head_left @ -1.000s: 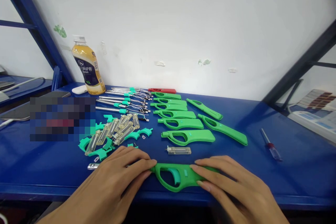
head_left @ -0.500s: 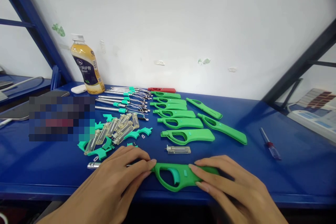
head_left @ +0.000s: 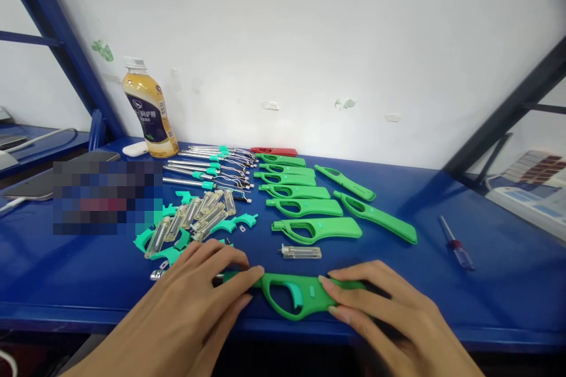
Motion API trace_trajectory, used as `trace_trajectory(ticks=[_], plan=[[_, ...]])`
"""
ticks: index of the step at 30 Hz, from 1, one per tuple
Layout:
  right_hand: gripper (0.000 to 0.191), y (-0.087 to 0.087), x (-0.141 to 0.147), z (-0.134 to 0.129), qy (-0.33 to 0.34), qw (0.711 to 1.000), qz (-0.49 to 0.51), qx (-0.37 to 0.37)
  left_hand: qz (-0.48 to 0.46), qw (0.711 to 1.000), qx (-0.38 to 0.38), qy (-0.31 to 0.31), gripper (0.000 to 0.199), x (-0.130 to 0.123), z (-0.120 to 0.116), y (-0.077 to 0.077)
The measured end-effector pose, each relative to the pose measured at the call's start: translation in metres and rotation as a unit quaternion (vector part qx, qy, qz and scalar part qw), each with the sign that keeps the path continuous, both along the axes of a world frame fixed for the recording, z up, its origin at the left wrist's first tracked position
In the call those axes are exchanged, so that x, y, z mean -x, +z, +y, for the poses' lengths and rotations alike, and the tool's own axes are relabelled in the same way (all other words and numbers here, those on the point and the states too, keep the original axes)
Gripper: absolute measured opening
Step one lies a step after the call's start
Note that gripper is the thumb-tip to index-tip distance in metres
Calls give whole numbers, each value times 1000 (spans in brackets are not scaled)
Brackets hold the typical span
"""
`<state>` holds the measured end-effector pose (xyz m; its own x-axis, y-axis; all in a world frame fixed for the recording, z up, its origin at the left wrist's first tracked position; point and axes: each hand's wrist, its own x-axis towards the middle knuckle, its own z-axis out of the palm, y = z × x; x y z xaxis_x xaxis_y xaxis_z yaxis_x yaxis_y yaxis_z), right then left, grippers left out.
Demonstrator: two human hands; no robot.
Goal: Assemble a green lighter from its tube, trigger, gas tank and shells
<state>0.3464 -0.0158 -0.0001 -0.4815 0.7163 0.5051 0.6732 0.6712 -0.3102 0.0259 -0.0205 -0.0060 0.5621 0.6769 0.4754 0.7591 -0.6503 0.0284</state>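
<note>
A green utility lighter (head_left: 309, 300) with a teal trigger lies across the front edge of the table, held at both ends. My left hand (head_left: 198, 288) pinches its neck end; the metal tube (head_left: 157, 275) sticks out to the left beyond that hand, its middle mostly hidden. My right hand (head_left: 387, 306) grips the handle end between thumb and fingers, covering the tip. Just behind the lighter lies a clear fuel tank (head_left: 301, 252). To the left is a pile of clear tanks (head_left: 207, 221) mixed with teal trigger pieces (head_left: 221, 227).
Several green lighter shells (head_left: 316, 228) lie in a column behind, with a red shell (head_left: 274, 152) farthest back. Metal tubes with wires (head_left: 190, 182) lie to their left. A screwdriver (head_left: 460, 250) rests at right. A drink bottle (head_left: 150, 112) stands back left by the wall.
My left hand has shifted slightly along the neck, its fingers a little more raised, and a green part of the neck now shows beneath them. The right hand keeps its hold.
</note>
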Motion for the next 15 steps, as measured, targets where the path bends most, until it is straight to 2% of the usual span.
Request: trace_trajectory(ticks=[3,5,11,15], plan=[[29,-2,0,1,2,1000,6,-7,23,997,-69,29,35,6,-1,-1],[28,-3,-1,2,4,1000,10,-6,28,995,-86,31,30,6,-1,0],[25,-2,-2,3,17,1000,21,-15,-21,998,-57,5,27,2,1,5],[23,-4,-2,5,9,999,28,-29,-25,999,-28,-11,38,1,2,1]])
